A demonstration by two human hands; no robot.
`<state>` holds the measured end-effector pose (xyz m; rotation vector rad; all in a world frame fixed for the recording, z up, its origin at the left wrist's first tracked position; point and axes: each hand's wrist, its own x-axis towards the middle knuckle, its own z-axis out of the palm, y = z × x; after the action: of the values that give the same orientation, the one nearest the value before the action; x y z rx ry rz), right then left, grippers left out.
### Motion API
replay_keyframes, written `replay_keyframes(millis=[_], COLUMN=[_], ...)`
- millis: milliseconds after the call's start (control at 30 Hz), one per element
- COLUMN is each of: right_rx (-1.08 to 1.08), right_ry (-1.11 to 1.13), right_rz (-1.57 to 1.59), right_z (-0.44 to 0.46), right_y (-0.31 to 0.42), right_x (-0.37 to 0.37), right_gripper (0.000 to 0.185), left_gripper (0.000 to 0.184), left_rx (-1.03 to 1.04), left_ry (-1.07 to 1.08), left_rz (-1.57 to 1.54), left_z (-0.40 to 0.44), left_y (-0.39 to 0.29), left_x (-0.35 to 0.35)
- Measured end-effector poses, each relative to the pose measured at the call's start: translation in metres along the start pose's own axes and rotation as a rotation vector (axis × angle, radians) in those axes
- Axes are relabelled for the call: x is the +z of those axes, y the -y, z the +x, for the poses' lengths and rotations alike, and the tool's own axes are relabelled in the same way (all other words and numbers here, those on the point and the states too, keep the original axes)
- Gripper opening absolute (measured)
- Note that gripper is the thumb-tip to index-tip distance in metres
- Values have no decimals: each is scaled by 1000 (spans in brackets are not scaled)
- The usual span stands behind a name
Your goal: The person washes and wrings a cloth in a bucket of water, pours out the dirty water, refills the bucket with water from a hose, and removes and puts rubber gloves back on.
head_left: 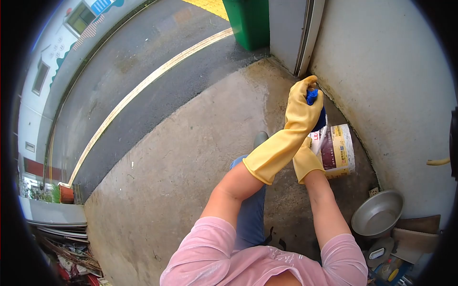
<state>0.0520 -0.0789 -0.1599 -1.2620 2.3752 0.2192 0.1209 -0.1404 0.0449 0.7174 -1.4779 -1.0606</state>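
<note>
Both my hands wear long yellow rubber gloves. My left hand is raised near the wall corner, its fingers closed around a blue item. A bright blue part shows between the fingers and a darker blue part hangs below; whether it is a bottle or a cloth I cannot tell. Lower down, my right hand is beside a white bucket with a maroon and yellow label. My left forearm covers most of its fingers, so its hold is hidden. The bucket appears tipped on the concrete, close to the wall.
A metal basin leans by the wall at right, above assorted tools and boards. A green bin stands beyond the door frame. A potted plant and piled scrap are at left. The concrete floor looks damp near the doorway.
</note>
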Motion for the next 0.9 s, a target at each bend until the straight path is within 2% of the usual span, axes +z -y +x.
replay_keyframes(millis=[200,567,700,767,800,833,867,900], right_rx=[1,68,178,97,222,161,188,354], right_ry=[23,18,-143,-350,-357,-564,-633,-671], right_rz=[-32,-62,15,129,301,382,506,533], right_z=[-11,-19,-44,-50,-69,-57,-75,-84], right_y=[-1,-32,-90,-149,-160,-202,-216,-237], right_x=[5,-7,-28,-31,-57,-43,-63,-69], right_gripper=[60,73,77,77,75,79,86,83], left_gripper=[36,35,36,35,33,32,31,31], left_rx=[-13,106,139,102,108,120,122,70], left_ry=[44,74,114,120,134,132,133,131], left_rz=[43,128,131,105,114,104,99,94], left_z=[-3,-19,-22,-24,-25,-26,-27,-27], left_y=[-3,10,12,13,8,11,12,12], left_x=[5,22,28,30,28,30,30,31])
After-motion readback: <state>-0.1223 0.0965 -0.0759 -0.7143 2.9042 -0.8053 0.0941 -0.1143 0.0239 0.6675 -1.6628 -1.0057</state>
